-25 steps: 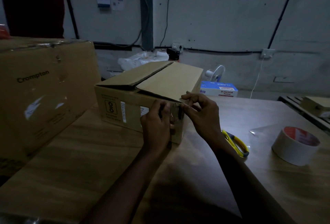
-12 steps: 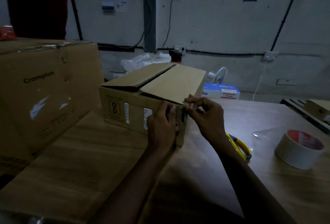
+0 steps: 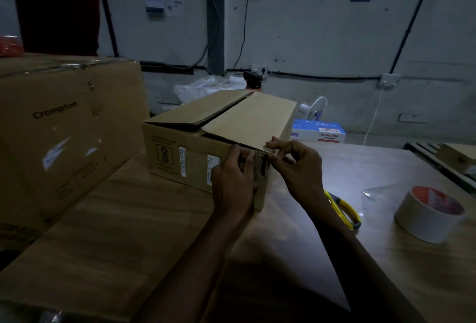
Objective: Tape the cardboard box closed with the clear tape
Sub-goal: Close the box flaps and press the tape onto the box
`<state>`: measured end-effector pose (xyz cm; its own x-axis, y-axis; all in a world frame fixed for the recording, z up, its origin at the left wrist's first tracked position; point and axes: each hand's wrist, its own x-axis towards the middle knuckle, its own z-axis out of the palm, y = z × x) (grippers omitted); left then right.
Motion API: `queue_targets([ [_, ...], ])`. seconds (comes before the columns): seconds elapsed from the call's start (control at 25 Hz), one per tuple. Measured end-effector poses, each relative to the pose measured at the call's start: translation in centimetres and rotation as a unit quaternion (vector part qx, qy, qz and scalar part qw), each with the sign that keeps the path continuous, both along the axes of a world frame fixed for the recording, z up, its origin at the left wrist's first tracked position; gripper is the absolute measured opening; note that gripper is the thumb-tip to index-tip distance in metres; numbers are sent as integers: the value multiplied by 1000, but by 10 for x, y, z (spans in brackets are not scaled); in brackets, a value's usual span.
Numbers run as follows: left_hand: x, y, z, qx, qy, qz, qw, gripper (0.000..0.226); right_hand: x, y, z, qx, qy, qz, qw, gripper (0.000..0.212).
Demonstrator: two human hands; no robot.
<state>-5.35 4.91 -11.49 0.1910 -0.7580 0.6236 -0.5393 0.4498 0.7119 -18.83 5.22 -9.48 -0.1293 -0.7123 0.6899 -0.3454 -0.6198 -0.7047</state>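
Observation:
A small cardboard box (image 3: 257, 122) stands on the wooden table (image 3: 128, 232), its two top flaps folded down with a slight gap at the near end. My left hand (image 3: 231, 181) rests on the box's front face by the near right corner, fingertips pressing just under the flap edge. My right hand (image 3: 301, 168) pinches with thumb and forefinger at that same corner, on what looks like a strip of clear tape; the strip itself is hard to make out. The tape roll (image 3: 427, 216), with a red core, lies on the table to the right.
Yellow-handled scissors (image 3: 342, 209) lie just right of my right wrist, with a scrap of clear film (image 3: 378, 191) beyond. A large Crompton carton (image 3: 64, 129) fills the left. A blue-and-white Anchor box (image 3: 319, 132) sits behind, another carton (image 3: 458, 158) at far right.
The view has shifted slightly. My right hand's pinch has come in to the box's corner and my left fingers have settled against the front face.

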Motion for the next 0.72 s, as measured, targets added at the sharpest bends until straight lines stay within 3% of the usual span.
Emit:
queue_targets([
  [0.16,0,1,0,7,15,-7,1000,20,0,0,0,-1,1,-5,1000,33],
  [0.32,2,-10,-5,54,76,-12,996,46,1,0,-1,2,-7,-5,1000,31],
  [0.52,3,-4,8,120,27,13,992,42,2,0,0,0,-4,-20,1000,31],
  [0.72,6,0,9,156,-23,39,987,63,4,2,2,-6,2,-34,999,33],
])
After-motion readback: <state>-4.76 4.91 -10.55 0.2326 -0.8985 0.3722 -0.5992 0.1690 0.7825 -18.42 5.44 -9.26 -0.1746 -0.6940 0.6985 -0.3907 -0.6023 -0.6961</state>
